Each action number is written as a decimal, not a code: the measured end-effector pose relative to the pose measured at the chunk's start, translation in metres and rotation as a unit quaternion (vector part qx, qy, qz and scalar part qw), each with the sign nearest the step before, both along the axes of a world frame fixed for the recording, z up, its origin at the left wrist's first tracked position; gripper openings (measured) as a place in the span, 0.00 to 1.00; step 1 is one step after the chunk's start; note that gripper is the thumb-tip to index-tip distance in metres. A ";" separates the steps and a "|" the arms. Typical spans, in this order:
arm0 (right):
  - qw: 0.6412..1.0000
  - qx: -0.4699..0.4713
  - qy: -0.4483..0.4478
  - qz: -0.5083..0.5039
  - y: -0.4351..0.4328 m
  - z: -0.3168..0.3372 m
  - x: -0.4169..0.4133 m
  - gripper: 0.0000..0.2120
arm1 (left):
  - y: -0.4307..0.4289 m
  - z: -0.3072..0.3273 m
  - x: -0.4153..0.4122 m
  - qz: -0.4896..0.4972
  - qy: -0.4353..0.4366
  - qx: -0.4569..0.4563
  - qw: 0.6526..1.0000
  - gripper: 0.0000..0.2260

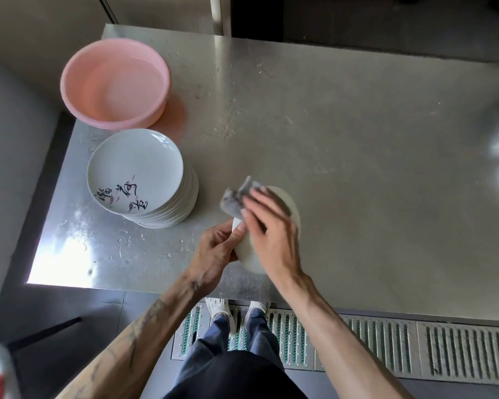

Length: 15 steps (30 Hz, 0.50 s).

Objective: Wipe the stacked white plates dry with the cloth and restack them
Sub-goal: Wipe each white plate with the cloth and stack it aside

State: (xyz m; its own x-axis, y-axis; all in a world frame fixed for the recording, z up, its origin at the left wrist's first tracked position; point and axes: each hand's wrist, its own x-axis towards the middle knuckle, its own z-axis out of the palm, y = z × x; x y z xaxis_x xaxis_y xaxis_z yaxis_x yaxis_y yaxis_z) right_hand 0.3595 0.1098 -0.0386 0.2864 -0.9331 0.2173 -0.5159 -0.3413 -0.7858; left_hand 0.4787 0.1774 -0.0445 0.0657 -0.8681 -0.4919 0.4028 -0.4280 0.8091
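Tilting a round white ceramic plate (249,254) above the near edge of the steel worktop (357,168), the left hand (216,254) pinches its left rim, thumb on top and fingers curled beneath. The right hand (271,228) lies over the plate's face, fingers straight and slightly spread, pressing a crumpled grey cloth (235,201) against it. Just left stands the tall stack of white plates (144,168), with a round pink plastic basin (167,82) beyond.

Steel table (357,139), pink basin (73,82) at far left, stacked plates (134,171) just beside it
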 end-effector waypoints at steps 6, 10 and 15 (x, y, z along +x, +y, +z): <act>0.992 0.078 -0.031 -0.095 -0.022 -0.003 -0.026 0.09 | 0.004 0.004 0.000 0.028 0.029 0.005 0.999 0.16; 0.948 0.207 -0.070 -0.233 -0.019 -0.014 -0.044 0.07 | 0.006 0.005 0.001 0.051 0.043 0.013 0.998 0.19; 0.979 0.104 -0.042 -0.169 -0.005 0.006 -0.021 0.09 | 0.002 0.009 -0.004 0.042 0.048 0.024 0.998 0.18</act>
State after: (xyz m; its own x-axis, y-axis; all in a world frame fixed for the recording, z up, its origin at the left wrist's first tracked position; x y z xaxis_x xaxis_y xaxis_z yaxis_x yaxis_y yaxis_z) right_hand 0.3383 0.1043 -0.0330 -0.0576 -0.9981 0.0214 -0.5027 0.0104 -0.8644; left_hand 0.4747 0.1789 -0.0359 0.0873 -0.8369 -0.5403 0.5130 -0.4272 0.7446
